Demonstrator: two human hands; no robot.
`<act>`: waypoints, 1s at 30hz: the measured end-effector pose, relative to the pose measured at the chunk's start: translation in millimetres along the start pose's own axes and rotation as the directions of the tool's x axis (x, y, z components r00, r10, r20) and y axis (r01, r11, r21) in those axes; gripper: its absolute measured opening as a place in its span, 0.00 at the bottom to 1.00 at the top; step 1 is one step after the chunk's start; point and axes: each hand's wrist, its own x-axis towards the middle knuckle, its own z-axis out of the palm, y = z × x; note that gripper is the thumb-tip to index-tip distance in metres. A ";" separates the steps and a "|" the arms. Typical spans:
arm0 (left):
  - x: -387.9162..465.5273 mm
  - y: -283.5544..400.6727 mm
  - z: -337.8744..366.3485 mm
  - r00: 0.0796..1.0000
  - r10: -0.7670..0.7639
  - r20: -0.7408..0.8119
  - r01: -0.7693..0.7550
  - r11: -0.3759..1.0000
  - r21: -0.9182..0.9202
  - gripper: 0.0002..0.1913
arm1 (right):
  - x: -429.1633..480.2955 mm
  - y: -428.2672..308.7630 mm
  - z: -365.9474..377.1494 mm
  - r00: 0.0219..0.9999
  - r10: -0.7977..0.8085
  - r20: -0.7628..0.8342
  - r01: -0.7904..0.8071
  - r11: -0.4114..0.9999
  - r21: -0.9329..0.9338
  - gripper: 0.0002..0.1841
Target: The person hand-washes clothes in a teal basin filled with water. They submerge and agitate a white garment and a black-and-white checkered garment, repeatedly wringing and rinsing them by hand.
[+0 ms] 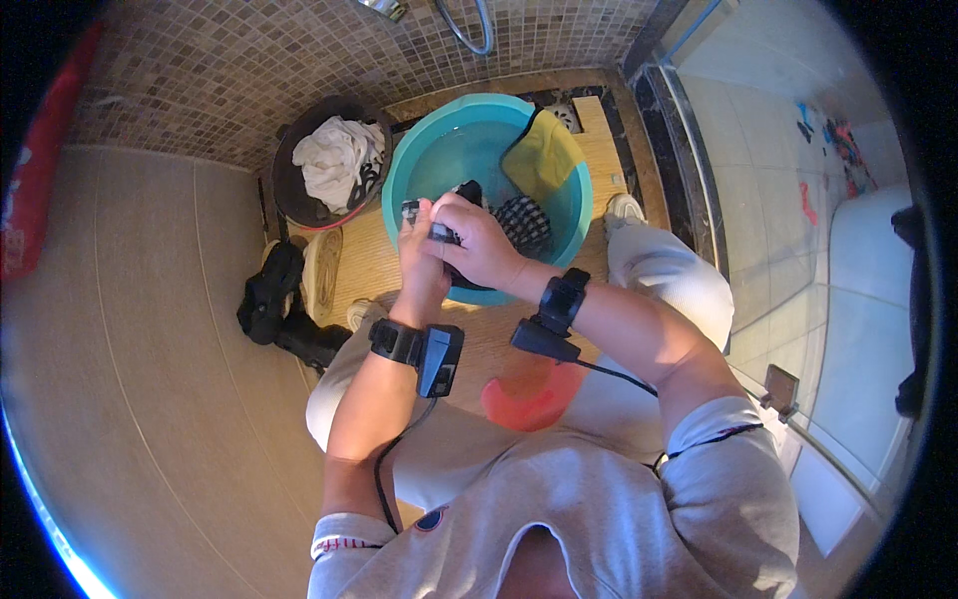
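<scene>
Both my hands are together over the near left part of a turquoise plastic basin [580, 247] that holds water. A black-and-white checked cloth [447, 233] is bunched between them. My left hand [423, 258] grips it from the left, with a bit of the cloth showing above the fingers. My right hand [475, 236] closes on the same cloth from the right. More checked fabric [528, 224] lies in the water just beyond my right hand. A yellow cloth with a dark edge [550, 156] hangs over the basin's right rim, partly in the water.
A dark tub [288, 176] with white clothing [337, 161] stands left of the basin. Black items [273, 292] and a shoe [322, 273] lie at the left wall. A red plastic object [531, 397] is between my legs. Glass panels [771, 224] stand at the right.
</scene>
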 end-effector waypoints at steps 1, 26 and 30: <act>0.4 -3.0 3.1 1.000 0.014 -0.026 -0.014 1.000 0.008 0.10 | 1.1 3.4 -0.9 0.999 0.030 -0.037 -0.031 0.999 -0.009 0.13; -0.7 11.0 -3.1 0.952 0.301 -0.058 -0.263 0.899 0.350 0.28 | 25.6 35.6 -31.6 0.870 0.493 0.016 -0.475 0.829 0.296 0.18; -3.3 15.9 -4.3 0.772 0.631 0.073 -0.340 0.314 0.887 0.36 | 27.7 27.3 -29.8 0.893 0.434 0.121 -0.451 0.857 0.251 0.22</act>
